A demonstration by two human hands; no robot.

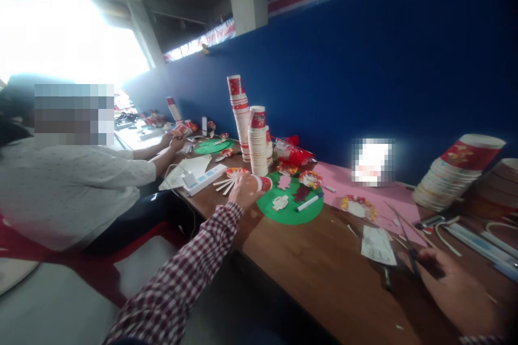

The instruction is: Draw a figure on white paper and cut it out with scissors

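Observation:
My left hand (pixel 246 190), in a red checked sleeve, is stretched out and closed around a red and white paper cup (pixel 264 183) lying on its side at the edge of a green paper disc (pixel 289 210). My right hand (pixel 453 285) is low at the right, fingers wrapped round the handles of scissors (pixel 404 240) whose blades point away over the wooden table (pixel 324 269). A white marker (pixel 308 202) and small cut-out shapes lie on the green disc.
Tall stacks of paper cups (pixel 257 140) stand behind the disc, and a tilted stack (pixel 457 172) lies at the right. A pink sheet (pixel 364 194), a white power strip (pixel 202 179) and paper scraps lie about. A person in a white shirt (pixel 73 188) works at the left.

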